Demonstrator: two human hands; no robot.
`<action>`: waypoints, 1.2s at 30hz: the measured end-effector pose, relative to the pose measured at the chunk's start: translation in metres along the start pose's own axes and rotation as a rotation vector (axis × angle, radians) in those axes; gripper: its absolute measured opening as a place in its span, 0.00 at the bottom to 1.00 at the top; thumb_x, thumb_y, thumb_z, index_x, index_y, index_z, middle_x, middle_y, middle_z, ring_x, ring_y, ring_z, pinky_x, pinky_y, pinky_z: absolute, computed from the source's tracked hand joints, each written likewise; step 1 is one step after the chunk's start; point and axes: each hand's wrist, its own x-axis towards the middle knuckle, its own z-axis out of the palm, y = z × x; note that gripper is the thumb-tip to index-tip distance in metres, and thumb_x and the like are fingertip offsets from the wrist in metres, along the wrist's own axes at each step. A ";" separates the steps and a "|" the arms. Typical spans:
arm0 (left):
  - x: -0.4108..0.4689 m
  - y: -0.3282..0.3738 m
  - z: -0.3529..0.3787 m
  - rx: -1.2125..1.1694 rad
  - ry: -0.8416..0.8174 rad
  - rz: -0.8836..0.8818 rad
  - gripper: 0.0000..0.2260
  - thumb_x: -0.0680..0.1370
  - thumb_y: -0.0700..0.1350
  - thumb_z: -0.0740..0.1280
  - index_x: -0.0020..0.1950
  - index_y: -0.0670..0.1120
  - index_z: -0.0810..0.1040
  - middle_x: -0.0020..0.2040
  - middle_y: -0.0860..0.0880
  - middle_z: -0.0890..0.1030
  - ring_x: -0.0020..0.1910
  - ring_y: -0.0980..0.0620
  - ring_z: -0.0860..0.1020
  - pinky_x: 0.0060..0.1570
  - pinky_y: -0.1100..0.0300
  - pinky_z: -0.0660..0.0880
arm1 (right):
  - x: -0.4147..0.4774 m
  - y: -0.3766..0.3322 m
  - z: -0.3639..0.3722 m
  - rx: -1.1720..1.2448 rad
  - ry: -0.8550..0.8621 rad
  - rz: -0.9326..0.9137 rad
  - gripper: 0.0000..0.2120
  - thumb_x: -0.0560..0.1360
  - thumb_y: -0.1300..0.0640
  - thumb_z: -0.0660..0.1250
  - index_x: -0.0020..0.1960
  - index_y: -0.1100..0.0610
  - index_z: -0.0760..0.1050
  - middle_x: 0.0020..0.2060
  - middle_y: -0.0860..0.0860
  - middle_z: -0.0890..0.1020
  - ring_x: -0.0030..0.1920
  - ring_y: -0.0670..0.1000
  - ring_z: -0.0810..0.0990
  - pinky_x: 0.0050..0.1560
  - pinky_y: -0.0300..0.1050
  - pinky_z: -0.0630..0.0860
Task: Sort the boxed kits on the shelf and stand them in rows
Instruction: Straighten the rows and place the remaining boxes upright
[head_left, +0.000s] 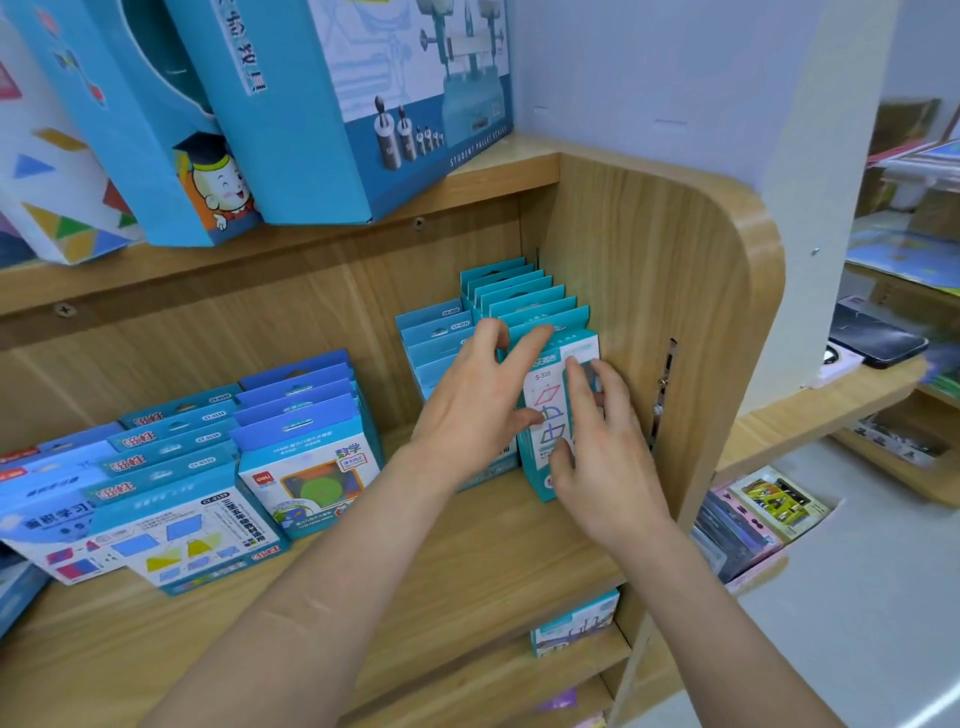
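Observation:
Several teal boxed kits (522, 291) stand upright in a row against the right wall of the wooden shelf (467, 561). The front box (544, 395), white-faced with coloured shape outlines, is touched by both hands. My left hand (475, 400) rests spread on its left side and over the neighbouring row of light-blue boxes (434, 332). My right hand (605, 447) presses flat on its front and right edge. Neither hand is closed around it.
More rows of blue boxed kits (306, 441) and flatter boxes (171, 525) stand at the shelf's left. Large blue boxes (322, 104) lean on the shelf above. The curved wooden side panel (701, 322) bounds the right. Bare shelf board lies in front.

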 end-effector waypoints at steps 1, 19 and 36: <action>-0.001 0.000 -0.002 0.001 0.014 0.007 0.37 0.70 0.50 0.75 0.73 0.54 0.59 0.56 0.48 0.63 0.49 0.53 0.67 0.44 0.58 0.73 | 0.000 0.000 -0.002 0.007 0.006 -0.002 0.36 0.75 0.60 0.65 0.77 0.53 0.50 0.74 0.54 0.54 0.72 0.54 0.61 0.67 0.48 0.68; -0.069 -0.019 -0.019 -0.276 0.330 -0.088 0.13 0.78 0.46 0.65 0.61 0.47 0.78 0.49 0.50 0.76 0.43 0.58 0.73 0.44 0.65 0.71 | -0.008 -0.023 -0.023 0.203 0.033 -0.124 0.26 0.76 0.61 0.64 0.72 0.51 0.62 0.65 0.48 0.70 0.63 0.46 0.70 0.59 0.48 0.76; -0.290 -0.178 -0.148 0.076 0.278 -0.642 0.16 0.71 0.37 0.65 0.56 0.50 0.81 0.53 0.52 0.82 0.53 0.54 0.76 0.55 0.69 0.66 | -0.019 -0.233 0.075 0.459 -0.447 -0.471 0.18 0.76 0.59 0.65 0.64 0.49 0.74 0.50 0.41 0.80 0.51 0.43 0.78 0.55 0.49 0.76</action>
